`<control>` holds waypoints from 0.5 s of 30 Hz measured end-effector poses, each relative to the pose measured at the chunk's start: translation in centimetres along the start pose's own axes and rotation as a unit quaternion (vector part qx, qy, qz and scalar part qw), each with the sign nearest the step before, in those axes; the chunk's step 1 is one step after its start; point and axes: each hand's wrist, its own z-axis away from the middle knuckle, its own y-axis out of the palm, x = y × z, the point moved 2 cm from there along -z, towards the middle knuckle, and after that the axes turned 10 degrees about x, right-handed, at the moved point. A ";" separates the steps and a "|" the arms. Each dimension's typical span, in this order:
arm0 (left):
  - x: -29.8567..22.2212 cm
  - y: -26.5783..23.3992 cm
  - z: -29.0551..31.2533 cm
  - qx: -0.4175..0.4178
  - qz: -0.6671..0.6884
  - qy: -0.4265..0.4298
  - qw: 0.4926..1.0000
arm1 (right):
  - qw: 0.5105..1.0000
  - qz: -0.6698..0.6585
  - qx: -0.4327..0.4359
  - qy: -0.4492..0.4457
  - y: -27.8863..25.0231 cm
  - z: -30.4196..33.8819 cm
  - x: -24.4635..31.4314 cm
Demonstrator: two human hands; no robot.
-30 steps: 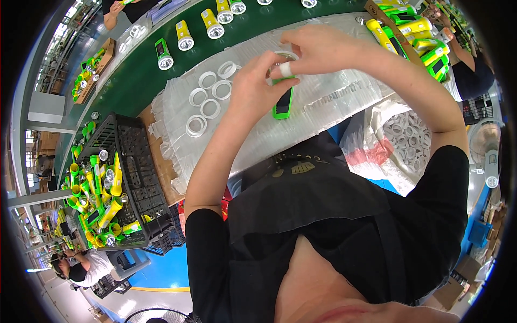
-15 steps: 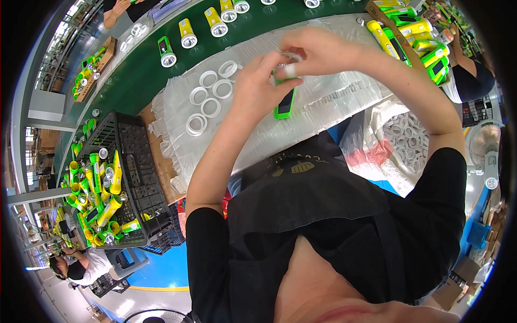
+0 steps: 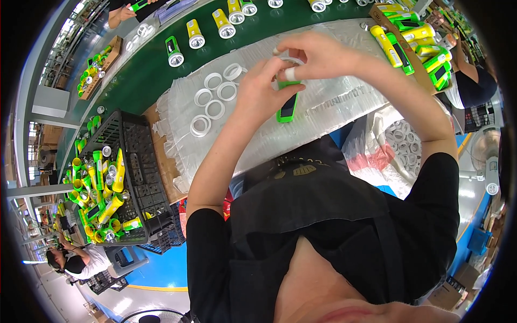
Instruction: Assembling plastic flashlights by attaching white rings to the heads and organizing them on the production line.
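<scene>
The green torch [image 3: 288, 107] is in the person's two hands just above the counter's pale sheeting [image 3: 242, 134], its dark panel showing and its head end pointing away from the body; the white ring [image 3: 294, 60] sits at that head end, though the hands hide whether it is seated or only resting there.

The left hand [image 3: 259, 89] grips the torch near its head, thumb laid across the body; the right hand [image 3: 318, 54] has its fingers closed about the ring, one of them wrapped in white; over the last second this hold has barely altered, with only a slight shift of the hands; I judge that the work at the head is unfinished, since neither hand has let go.

Left of the hands, the group of loose white rings [image 3: 215, 109] lies on the sheeting in the same arrangement as before; everything has slid a little in view, which looks like a small turn of the wearer's head.

Beyond the sheeting, a row of torches [image 3: 221, 24] stands out on a green surface [image 3: 153, 70]; at its far left end a co-worker's hand [image 3: 127, 13] now shows more fully with another green torch; to the left is a black crate [image 3: 142, 172] of torches, to the right a carton [image 3: 383, 20] of more, and below that a sack [image 3: 360, 145] of rings, all apparently undisturbed.
</scene>
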 end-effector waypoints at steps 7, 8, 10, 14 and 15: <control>1.2 -0.5 1.0 -0.014 0.066 -0.019 0.998 | 0.920 -0.289 -0.240 0.113 11.1 3.8 -1.9; 1.1 -0.6 1.1 -0.005 0.101 -0.022 0.995 | 0.899 -0.356 -0.248 0.053 13.7 3.5 -1.4; 2.3 -0.3 2.0 -0.065 0.262 -0.049 0.962 | 0.913 -0.322 -0.202 0.151 15.4 2.5 2.2; 0.8 -0.4 1.8 -0.079 0.412 -0.106 0.902 | 0.865 -0.454 -0.163 0.141 17.1 2.0 3.1; 0.2 -1.1 2.1 -0.068 0.484 -0.071 0.869 | 0.816 -0.560 -0.056 0.129 16.4 2.5 3.7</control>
